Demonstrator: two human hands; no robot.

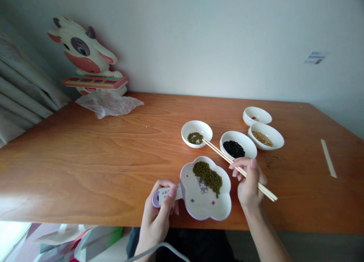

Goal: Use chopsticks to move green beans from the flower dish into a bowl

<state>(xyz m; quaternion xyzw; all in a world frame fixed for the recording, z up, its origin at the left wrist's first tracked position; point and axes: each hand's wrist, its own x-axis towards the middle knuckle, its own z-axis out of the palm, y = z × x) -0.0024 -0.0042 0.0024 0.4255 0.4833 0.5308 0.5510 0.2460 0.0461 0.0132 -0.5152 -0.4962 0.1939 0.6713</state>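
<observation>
My left hand [159, 212] is closed on the handle of a flower-shaped white dish [199, 201] that holds a pile of green mung beans [208, 175], near the table's front edge. My right hand [248, 182] grips a pair of wooden chopsticks [227, 159]. Their tips reach into a small white bowl [196, 128] containing a few green beans [195, 138], just beyond the dish.
To the right stand a white bowl of black beans [233, 148], a bowl of tan beans [265, 137] and a nearly bare bowl [256, 115]. A chopstick wrapper [328, 157] lies far right. A cow figure [85, 57] and crumpled plastic [108, 103] sit at the back left of the wooden table [85, 159].
</observation>
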